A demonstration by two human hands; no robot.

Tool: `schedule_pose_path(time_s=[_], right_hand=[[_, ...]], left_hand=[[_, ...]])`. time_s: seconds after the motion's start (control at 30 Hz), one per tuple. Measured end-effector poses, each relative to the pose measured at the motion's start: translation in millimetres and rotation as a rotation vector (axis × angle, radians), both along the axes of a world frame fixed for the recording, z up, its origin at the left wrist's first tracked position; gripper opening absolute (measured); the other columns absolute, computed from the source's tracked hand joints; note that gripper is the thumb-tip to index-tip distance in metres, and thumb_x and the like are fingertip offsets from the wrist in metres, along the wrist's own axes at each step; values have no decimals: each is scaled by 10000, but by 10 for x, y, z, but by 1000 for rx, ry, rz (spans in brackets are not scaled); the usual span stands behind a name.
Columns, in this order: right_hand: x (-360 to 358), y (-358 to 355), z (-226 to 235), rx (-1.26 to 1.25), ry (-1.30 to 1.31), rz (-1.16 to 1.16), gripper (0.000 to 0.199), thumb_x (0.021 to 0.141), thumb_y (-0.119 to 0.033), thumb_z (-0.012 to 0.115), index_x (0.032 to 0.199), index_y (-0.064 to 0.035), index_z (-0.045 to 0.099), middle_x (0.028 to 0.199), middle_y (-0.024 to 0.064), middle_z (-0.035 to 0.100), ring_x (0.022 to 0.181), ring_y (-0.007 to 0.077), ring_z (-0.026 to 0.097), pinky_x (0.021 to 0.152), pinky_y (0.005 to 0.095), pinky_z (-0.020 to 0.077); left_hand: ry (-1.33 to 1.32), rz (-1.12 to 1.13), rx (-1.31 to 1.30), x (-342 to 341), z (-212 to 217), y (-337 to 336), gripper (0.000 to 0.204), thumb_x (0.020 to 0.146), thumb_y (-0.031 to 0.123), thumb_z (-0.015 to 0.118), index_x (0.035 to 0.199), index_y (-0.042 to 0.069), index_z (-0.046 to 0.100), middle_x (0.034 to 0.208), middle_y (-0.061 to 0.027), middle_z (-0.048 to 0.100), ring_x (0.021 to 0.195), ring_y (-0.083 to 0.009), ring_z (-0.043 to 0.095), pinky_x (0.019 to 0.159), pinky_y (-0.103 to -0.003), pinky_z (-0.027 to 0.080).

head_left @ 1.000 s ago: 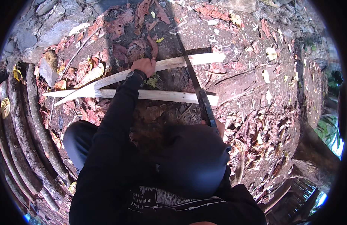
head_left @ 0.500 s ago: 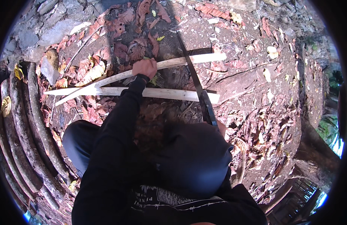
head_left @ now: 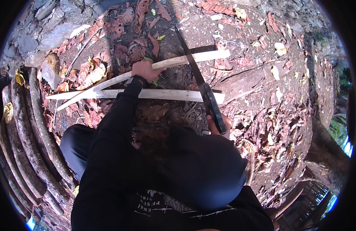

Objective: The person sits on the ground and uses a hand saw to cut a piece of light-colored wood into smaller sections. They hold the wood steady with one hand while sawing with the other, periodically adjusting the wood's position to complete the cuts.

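Observation:
My left hand (head_left: 144, 71) grips a pale, slightly curved wooden strip (head_left: 178, 61) from above, its thumb stretched along the wood. My right hand (head_left: 219, 124), partly hidden behind my knee, is closed round the black handle of a handsaw (head_left: 194, 63). The dark tapering blade lies slantwise across the curved strip near its right end, tip pointing away from me. A second, straighter pale strip (head_left: 162, 94) lies nearer to me, under my left forearm. Its right end passes beneath the saw's handle end. The two strips cross at their left ends.
Several round logs (head_left: 31, 142) lie side by side at the left. Grey stones (head_left: 51, 34) line the far left. Dry brown leaves (head_left: 262, 119) cover the soil, and a thick trunk or root (head_left: 326, 154) stands at the right. My bent knee (head_left: 209, 165) is close below the saw.
The saw has slid slightly away from me across the curved strip. More of its handle and my right hand now shows. My left thumb has stretched out to the right.

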State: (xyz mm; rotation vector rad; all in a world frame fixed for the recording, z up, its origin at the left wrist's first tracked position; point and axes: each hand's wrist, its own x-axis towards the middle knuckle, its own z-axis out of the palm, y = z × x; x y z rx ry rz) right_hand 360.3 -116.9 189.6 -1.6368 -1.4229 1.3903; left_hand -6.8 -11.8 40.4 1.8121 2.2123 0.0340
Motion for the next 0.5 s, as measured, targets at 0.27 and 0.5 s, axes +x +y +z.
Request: schedule_pose_path(time_s=[0.27,0.5], right_hand=[[-18,170,-110,114,-39,66,150,987,-106,717,881,-6,679,654,-2,564,612,86,488,560,322,412],[-162,319,-257,241,-47,138,152,984,-115,730,887,-6,686,641,39,583,590,116,513,568,337,439]], left_hand=[[14,43,16,31,79,121,821,858,875,595,989,104,847,811,-175,777,780,-378,776,745,-505,617],[-29,-9,-134,-203,4,391,963,838,950,521,986,53,839,859,-219,777,849,-402,777,816,-509,620]])
